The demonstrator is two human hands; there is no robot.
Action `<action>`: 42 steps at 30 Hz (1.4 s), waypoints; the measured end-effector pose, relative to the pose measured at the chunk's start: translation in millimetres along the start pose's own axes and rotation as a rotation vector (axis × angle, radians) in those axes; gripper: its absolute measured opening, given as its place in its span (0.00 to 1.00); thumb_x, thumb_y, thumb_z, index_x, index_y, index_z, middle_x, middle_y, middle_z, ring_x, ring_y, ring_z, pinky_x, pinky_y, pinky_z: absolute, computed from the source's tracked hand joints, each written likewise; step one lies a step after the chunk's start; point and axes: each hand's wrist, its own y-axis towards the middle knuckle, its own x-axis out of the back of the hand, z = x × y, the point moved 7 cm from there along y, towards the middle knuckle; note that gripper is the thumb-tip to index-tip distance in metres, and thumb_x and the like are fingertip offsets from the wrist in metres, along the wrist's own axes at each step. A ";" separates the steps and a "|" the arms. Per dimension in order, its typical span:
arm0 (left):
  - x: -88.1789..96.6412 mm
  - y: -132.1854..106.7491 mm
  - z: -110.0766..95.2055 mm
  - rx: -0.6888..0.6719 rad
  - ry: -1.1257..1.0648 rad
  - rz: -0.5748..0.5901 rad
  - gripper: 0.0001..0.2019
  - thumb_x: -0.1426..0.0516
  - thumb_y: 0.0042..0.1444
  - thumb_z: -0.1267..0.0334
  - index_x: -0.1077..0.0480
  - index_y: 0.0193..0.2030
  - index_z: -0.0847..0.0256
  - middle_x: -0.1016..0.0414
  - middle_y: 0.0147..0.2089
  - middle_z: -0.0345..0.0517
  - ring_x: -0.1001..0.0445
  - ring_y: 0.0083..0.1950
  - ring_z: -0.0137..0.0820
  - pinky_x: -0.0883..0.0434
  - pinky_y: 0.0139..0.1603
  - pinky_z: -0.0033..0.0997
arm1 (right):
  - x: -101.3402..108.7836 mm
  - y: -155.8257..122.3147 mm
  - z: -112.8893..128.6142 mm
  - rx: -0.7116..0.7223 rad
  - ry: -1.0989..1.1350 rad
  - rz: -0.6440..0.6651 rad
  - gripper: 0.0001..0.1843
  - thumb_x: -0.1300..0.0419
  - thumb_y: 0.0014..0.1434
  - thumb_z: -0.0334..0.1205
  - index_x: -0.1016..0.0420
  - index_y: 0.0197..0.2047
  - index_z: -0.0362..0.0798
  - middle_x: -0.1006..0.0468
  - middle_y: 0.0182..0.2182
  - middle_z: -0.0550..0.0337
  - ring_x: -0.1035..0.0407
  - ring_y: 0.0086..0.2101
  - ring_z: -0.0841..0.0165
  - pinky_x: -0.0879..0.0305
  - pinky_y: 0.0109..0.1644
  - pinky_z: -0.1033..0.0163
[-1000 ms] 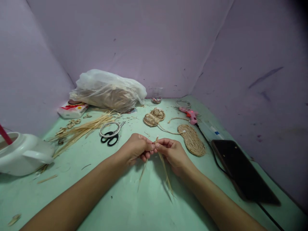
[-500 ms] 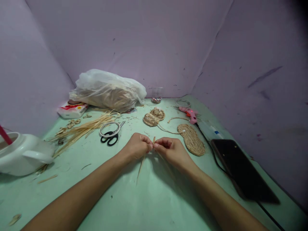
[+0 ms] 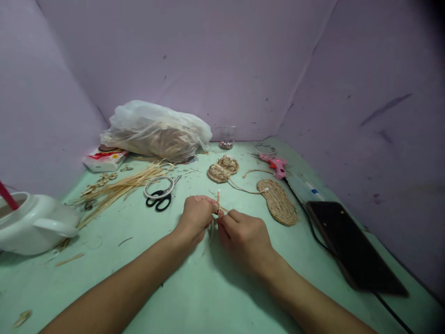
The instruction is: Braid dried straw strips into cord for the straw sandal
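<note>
Close together at the middle of the table, my left hand [image 3: 197,214] and my right hand [image 3: 244,235] both pinch thin straw-coloured fibre strips [image 3: 218,197]. A short piece with a whitish tip stands up between the fingertips, and a thin end hangs below the left hand. Exactly how the strips cross is hidden by the fingers. Just beyond the hands lies a coiled twine piece of two rounded lobes [image 3: 223,169]. A cord joins it to a flat sole-shaped twine piece [image 3: 278,202] on the right.
Scissors [image 3: 159,200] with a white ring on them lie left, beside loose strips [image 3: 132,181]. A white pot [image 3: 38,222] stands far left. A plastic bag [image 3: 156,130] sits at the back. Right are a pink glue gun [image 3: 274,164], its black cable and a phone [image 3: 354,246].
My right hand has turned over, knuckles up, and come slightly nearer to me. More of the strip now sticks up between the fingertips. My left hand has shifted slightly left.
</note>
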 end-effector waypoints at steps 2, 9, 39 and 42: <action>-0.6 0.4 1.4 0.012 -0.023 0.011 0.04 0.50 0.30 0.75 0.39 0.17 0.64 0.36 0.15 0.38 0.50 0.13 0.18 0.55 0.15 0.22 | -5.5 -0.7 5.9 0.057 -0.014 0.079 0.11 0.50 0.49 0.27 0.26 0.29 0.43 0.26 0.23 0.54 0.38 0.21 0.71 0.55 0.22 0.65; -1.9 5.4 6.6 -0.044 0.012 0.065 0.04 0.51 0.30 0.75 0.41 0.15 0.64 0.44 0.12 0.33 0.49 0.14 0.18 0.52 0.17 0.20 | 6.1 6.3 -6.2 -0.023 0.327 0.142 0.10 0.46 0.51 0.41 0.26 0.24 0.47 0.27 0.20 0.57 0.38 0.22 0.70 0.50 0.25 0.65; -10.3 -1.1 -3.6 -0.175 0.105 0.184 0.05 0.44 0.37 0.66 0.36 0.18 0.66 0.40 0.14 0.35 0.45 0.16 0.19 0.47 0.18 0.20 | -38.3 -2.7 -39.4 -0.925 1.594 0.383 0.09 0.40 0.45 0.40 0.33 0.22 0.44 0.36 0.16 0.65 0.42 0.17 0.76 0.46 0.21 0.70; -11.5 -1.7 -0.6 -0.157 0.108 0.180 0.04 0.44 0.36 0.67 0.36 0.18 0.67 0.41 0.13 0.35 0.48 0.15 0.17 0.50 0.17 0.19 | -38.1 -4.5 -49.5 -0.937 1.355 0.311 0.09 0.40 0.43 0.38 0.34 0.19 0.43 0.42 0.11 0.69 0.53 0.14 0.80 0.60 0.17 0.71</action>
